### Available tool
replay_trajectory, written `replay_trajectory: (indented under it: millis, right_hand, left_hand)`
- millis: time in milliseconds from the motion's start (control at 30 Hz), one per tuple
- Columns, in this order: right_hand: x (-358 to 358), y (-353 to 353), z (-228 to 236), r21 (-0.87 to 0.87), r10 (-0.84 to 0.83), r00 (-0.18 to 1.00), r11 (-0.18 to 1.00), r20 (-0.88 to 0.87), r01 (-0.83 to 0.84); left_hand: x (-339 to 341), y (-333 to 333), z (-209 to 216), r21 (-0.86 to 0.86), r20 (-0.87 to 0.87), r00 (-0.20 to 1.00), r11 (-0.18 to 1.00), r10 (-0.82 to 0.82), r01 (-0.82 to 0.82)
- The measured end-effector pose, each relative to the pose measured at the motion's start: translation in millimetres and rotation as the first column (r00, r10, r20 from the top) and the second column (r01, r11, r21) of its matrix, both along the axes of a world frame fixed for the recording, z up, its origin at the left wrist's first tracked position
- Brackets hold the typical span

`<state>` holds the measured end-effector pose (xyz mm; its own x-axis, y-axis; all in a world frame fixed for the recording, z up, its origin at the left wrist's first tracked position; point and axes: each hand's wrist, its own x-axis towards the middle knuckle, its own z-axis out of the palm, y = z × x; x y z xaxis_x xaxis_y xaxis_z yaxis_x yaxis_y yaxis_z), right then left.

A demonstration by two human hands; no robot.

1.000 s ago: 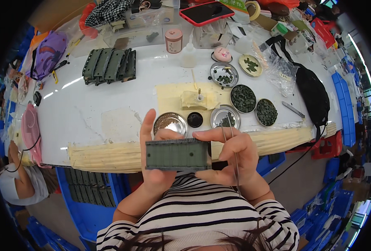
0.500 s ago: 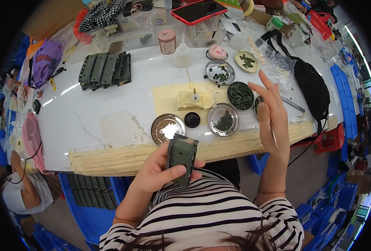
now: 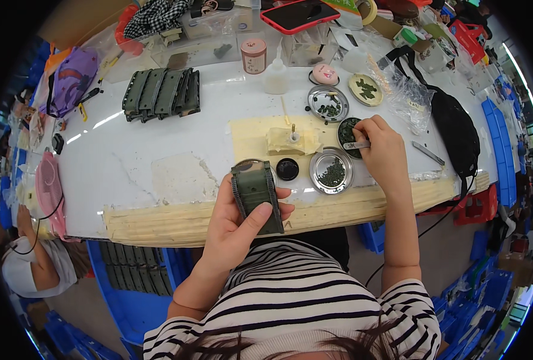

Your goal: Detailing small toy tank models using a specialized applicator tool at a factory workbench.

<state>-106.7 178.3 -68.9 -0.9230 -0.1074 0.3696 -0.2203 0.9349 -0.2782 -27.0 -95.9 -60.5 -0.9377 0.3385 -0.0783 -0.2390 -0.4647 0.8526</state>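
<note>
The left hand (image 3: 233,223) holds a dark green rectangular part with ridged sides (image 3: 254,191) above the near edge of the white tabletop (image 3: 113,177). The right hand (image 3: 385,153) pinches silver metal tweezers (image 3: 355,145) over a round tin of dark green chips (image 3: 338,135), nearer the right edge.

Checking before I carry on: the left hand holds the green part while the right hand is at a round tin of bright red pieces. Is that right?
Not quite: in the head view, the pieces are dark green, not bright red. The left hand holds the green part, and the right hand is at the round tin.
</note>
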Motion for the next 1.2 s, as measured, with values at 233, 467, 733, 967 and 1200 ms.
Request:
replay_trajectory:
  millis: [233, 467, 733, 967, 1200]
  right_hand:
    - [4, -2, 5, -0.206, 0.002, 0.997, 0.978, -0.072, -0.017]
    - [15, 3, 17, -0.407, 0.004, 1.000, 0.914, 0.013, 0.002]
    - [38, -30, 37, -0.518, 0.182, 0.968, 0.819, -0.173, -0.246]
    - [54, -72, 49, -0.588, 0.349, 0.919, 0.710, -0.184, -0.387]
    - [52, -80, 45, -0.665, 0.389, 0.921, 0.681, -0.025, -0.306]
  left_hand:
    - [-1, 2, -2, -0.080, -0.116, 0.993, 0.996, 0.037, -0.047]
    - [0, 2, -1, -0.129, -0.165, 0.985, 0.989, 0.053, -0.074]
    - [2, 2, -2, -0.073, -0.143, 0.990, 0.997, -0.010, 0.000]
    - [5, 5, -1, -0.085, -0.184, 0.982, 0.996, -0.045, 0.029]
    - [6, 4, -6, -0.118, -0.263, 0.963, 0.992, -0.065, 0.035]
